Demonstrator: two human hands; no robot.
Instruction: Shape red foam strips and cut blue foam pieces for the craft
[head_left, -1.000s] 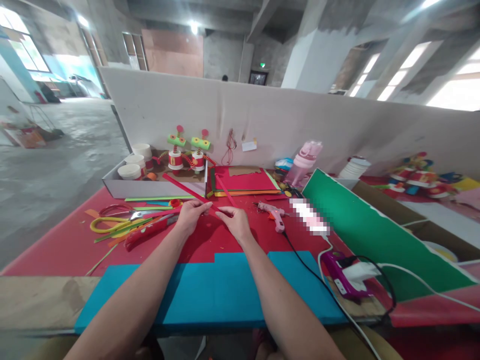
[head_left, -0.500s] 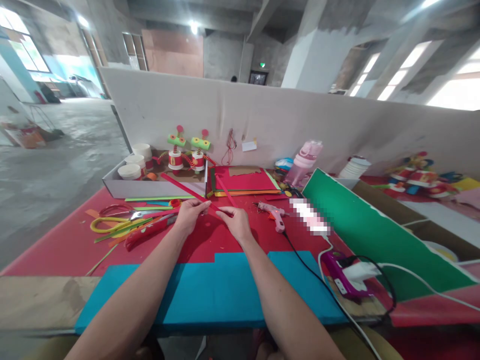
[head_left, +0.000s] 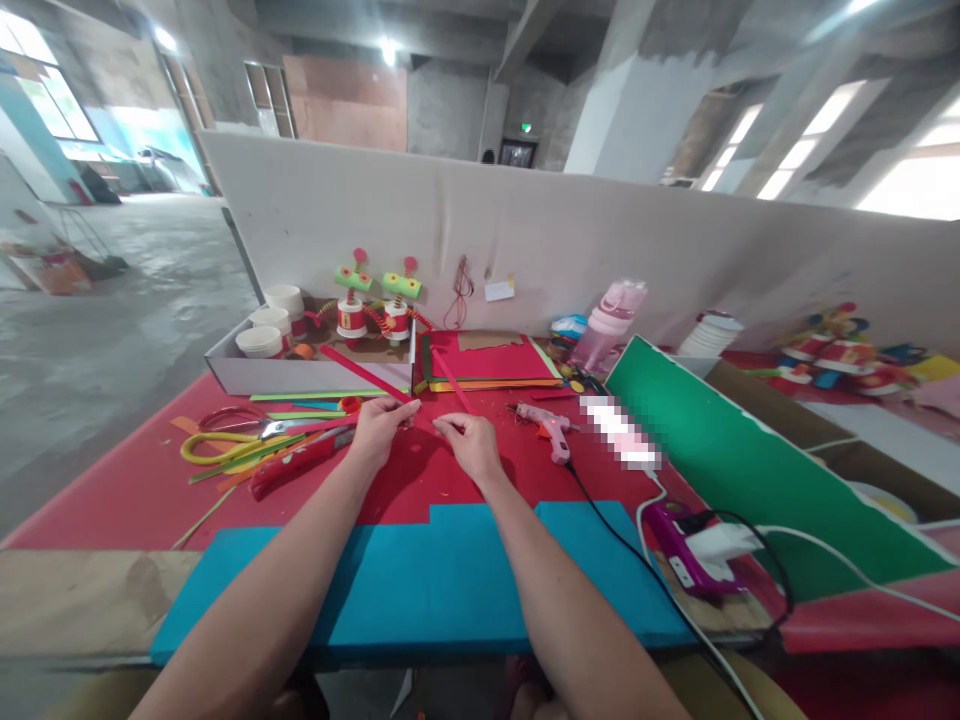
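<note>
Two red paper strips cross the space above the red table. My left hand (head_left: 381,428) is closed on one red strip (head_left: 360,370), which slants up to the left past the white box. The other red strip (head_left: 452,380) slants up to the left from my right hand (head_left: 466,440), whose thumb and fingertips are pinched near the strips' lower ends. The fingertips of both hands are a small distance apart. Whether the strips touch each other there is too small to tell. A pink glue gun (head_left: 551,428) lies right of my right hand.
Scissors (head_left: 217,449) and coloured strips lie at left. A white box (head_left: 300,377) with paper cups and two small figures stands behind. Blue sheets (head_left: 420,590) cover the front edge. At right are a purple power strip (head_left: 679,560), cables and a green board (head_left: 750,470).
The thumb and fingertips of my right hand have come slightly away from my left hand's strip. The gap between the hands shows more of the table.
</note>
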